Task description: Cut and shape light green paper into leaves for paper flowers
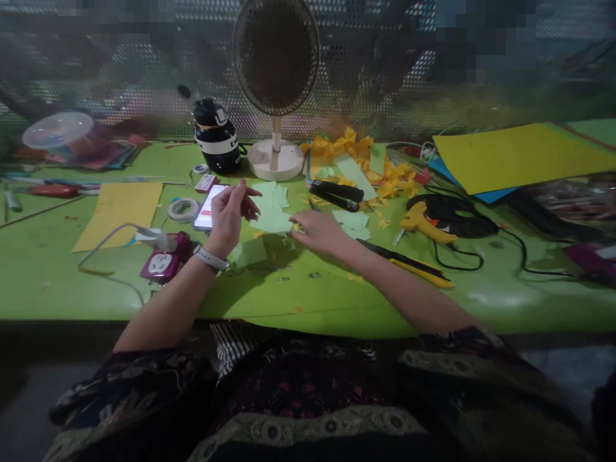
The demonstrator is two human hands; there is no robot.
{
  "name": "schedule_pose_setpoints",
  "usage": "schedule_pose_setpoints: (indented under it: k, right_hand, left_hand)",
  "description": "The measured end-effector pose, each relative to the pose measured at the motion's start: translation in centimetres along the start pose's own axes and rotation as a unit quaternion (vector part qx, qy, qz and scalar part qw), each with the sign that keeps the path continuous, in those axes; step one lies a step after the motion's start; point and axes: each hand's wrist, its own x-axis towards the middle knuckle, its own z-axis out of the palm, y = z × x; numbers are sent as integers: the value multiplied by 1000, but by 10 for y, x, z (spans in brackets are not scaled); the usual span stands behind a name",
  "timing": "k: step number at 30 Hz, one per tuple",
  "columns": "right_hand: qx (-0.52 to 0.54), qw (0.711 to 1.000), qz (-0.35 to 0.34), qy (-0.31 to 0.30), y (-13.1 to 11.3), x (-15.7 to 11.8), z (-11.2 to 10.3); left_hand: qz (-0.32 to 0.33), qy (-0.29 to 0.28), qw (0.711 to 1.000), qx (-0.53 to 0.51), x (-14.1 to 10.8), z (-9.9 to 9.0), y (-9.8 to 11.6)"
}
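Note:
My left hand (233, 212) is raised beside a lit phone (206, 217), covering part of it. Its fingers are loosely bent and apart, with nothing visible in them. To the right, my right hand (317, 232) is low over the table, thumb and fingers drawn together at the edge of a light green paper sheet (270, 217). Whatever lies between those fingertips is too small to make out. A darker green paper piece (249, 252) lies below the left hand. Behind the right hand is a black stapler (337, 194), with cut green paper (353, 223) close by.
A fan (275, 160) and a black bottle (216, 144) stand at the back. Orange paper flowers (353, 151) are heaped behind the stapler. On the right lie a yellow-handled cutter (423, 273) and a yellow glue gun (423, 223) with its cord. A purple plug adapter (161, 264) sits left.

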Motion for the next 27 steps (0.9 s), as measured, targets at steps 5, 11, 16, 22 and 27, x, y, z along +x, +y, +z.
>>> schedule_pose_setpoints:
  k: [5,11,16,22,27]
  right_hand:
    - [-124,988,-29,-82,-15,23,4]
    - [-127,991,7,-42,-15,63,-1]
    - [-190,976,-66,-83,0,105,-1]
    - [-239,956,-110,-129,13,120,-2]
    - [-230,958,-126,-118,16,125,0]
  left_hand:
    - [21,14,999,-30,3,-1,2]
    - [44,31,998,-42,10,-6,0]
    - [25,34,999,-31,13,-7,-6]
    - [9,19,1000,-16,15,-11,-17]
    - [1,3,1000,-7,13,-9,-21]
